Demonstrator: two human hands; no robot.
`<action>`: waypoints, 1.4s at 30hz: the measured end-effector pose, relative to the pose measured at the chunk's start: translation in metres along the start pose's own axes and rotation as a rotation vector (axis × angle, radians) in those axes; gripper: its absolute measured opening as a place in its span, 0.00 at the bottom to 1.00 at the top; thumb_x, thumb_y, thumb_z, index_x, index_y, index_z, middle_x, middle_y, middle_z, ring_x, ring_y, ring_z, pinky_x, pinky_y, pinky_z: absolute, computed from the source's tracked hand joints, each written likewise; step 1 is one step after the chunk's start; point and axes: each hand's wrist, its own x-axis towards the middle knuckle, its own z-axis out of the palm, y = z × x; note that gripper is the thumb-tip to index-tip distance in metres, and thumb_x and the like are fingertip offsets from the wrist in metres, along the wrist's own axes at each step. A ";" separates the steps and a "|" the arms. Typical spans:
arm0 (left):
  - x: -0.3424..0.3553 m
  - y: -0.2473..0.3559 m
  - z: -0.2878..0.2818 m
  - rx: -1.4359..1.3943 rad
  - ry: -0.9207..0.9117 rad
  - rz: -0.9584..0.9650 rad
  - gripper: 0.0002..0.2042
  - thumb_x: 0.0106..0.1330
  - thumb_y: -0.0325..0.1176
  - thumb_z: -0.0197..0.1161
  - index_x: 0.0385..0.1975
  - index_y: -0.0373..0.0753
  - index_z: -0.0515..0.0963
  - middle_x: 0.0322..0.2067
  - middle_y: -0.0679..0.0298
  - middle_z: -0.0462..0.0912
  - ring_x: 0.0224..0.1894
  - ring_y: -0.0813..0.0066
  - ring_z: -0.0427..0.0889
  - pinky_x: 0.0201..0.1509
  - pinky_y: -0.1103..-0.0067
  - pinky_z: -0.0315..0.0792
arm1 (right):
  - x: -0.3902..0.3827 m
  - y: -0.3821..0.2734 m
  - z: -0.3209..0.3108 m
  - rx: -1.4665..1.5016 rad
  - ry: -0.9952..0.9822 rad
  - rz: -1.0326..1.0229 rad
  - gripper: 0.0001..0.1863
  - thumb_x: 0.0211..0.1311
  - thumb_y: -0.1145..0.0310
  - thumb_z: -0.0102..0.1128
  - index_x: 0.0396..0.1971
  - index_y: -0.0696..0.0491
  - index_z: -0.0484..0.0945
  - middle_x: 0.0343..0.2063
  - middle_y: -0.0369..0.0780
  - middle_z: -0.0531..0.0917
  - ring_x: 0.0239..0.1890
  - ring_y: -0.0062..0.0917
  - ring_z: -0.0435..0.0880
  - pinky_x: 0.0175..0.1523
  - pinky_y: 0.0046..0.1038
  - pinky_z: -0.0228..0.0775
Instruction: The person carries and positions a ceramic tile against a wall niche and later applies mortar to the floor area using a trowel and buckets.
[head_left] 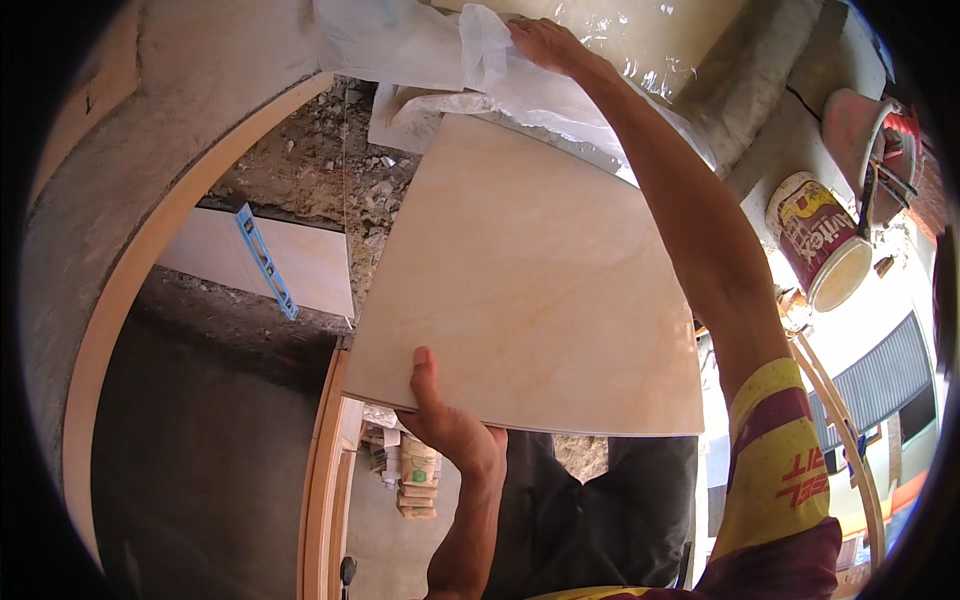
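A worker's left hand (450, 425) grips the near edge of a large cream floor tile (540, 290), thumb laid over the top face and the other fingers tucked mostly out of sight beneath. The tile spreads forward and to the right of that hand, above the worker's dark trousers (540, 520). The right hand (545, 45), at the end of an outstretched arm beyond the tile's far edge, is closed with bent fingers on translucent plastic sheeting (395, 45), which bunches just left of it; the fingertips are partly hidden. Forward and left of the left hand, a blue spirit level (266, 262) lies across another cream tile (325, 268), with broken rubble (290, 165) beyond it and a thin string (346, 165) running alongside. Well to the right of the left hand, and nearer the worker than the right one, sits a maroon-and-yellow bucket (812, 235). Stacked bags (418, 480) appear just left of the left forearm.
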 end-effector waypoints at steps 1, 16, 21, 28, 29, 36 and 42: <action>0.000 0.001 0.002 -0.023 -0.014 0.005 0.27 0.67 0.39 0.64 0.62 0.34 0.67 0.55 0.56 0.75 0.57 0.64 0.78 0.56 0.66 0.77 | 0.002 0.006 0.002 -0.116 0.027 -0.136 0.29 0.76 0.47 0.37 0.65 0.49 0.74 0.60 0.43 0.79 0.61 0.40 0.77 0.70 0.39 0.64; -0.006 0.011 0.020 -0.075 -0.017 -0.001 0.25 0.67 0.35 0.63 0.60 0.32 0.67 0.52 0.57 0.76 0.52 0.66 0.79 0.52 0.69 0.77 | 0.006 0.031 0.013 -0.307 -0.058 -0.172 0.28 0.78 0.52 0.31 0.65 0.48 0.73 0.63 0.43 0.76 0.67 0.39 0.71 0.71 0.43 0.64; -0.008 0.010 0.021 -0.101 0.015 0.002 0.24 0.65 0.33 0.65 0.59 0.33 0.68 0.51 0.57 0.76 0.52 0.66 0.77 0.53 0.69 0.76 | 0.006 0.012 0.020 -0.197 -0.047 -0.045 0.28 0.78 0.51 0.29 0.67 0.44 0.71 0.66 0.40 0.73 0.69 0.39 0.69 0.71 0.53 0.61; -0.006 0.010 0.019 -0.033 -0.108 0.128 0.27 0.68 0.33 0.60 0.67 0.35 0.63 0.59 0.55 0.71 0.60 0.63 0.74 0.63 0.66 0.71 | -0.059 -0.053 -0.012 -0.094 0.155 0.105 0.32 0.78 0.47 0.39 0.72 0.51 0.62 0.68 0.48 0.70 0.71 0.44 0.67 0.71 0.54 0.59; -0.006 0.011 0.019 -0.022 -0.117 0.197 0.29 0.68 0.32 0.59 0.69 0.37 0.60 0.61 0.54 0.69 0.62 0.62 0.72 0.65 0.65 0.70 | -0.089 -0.056 -0.025 -0.075 0.264 0.038 0.33 0.77 0.46 0.44 0.72 0.54 0.61 0.67 0.49 0.70 0.70 0.45 0.68 0.71 0.51 0.61; -0.015 0.020 0.023 0.016 -0.168 0.300 0.38 0.65 0.28 0.55 0.76 0.47 0.49 0.67 0.50 0.60 0.68 0.54 0.64 0.70 0.59 0.64 | -0.373 -0.045 -0.139 -0.002 -0.010 0.527 0.39 0.69 0.48 0.62 0.71 0.57 0.62 0.63 0.54 0.73 0.68 0.46 0.70 0.69 0.42 0.64; -0.011 0.012 0.014 0.049 -0.174 0.322 0.36 0.66 0.29 0.55 0.75 0.45 0.52 0.66 0.50 0.63 0.67 0.54 0.68 0.68 0.61 0.68 | -0.511 -0.063 -0.123 0.752 -0.232 1.033 0.54 0.65 0.47 0.67 0.74 0.66 0.47 0.71 0.56 0.62 0.72 0.44 0.64 0.74 0.39 0.58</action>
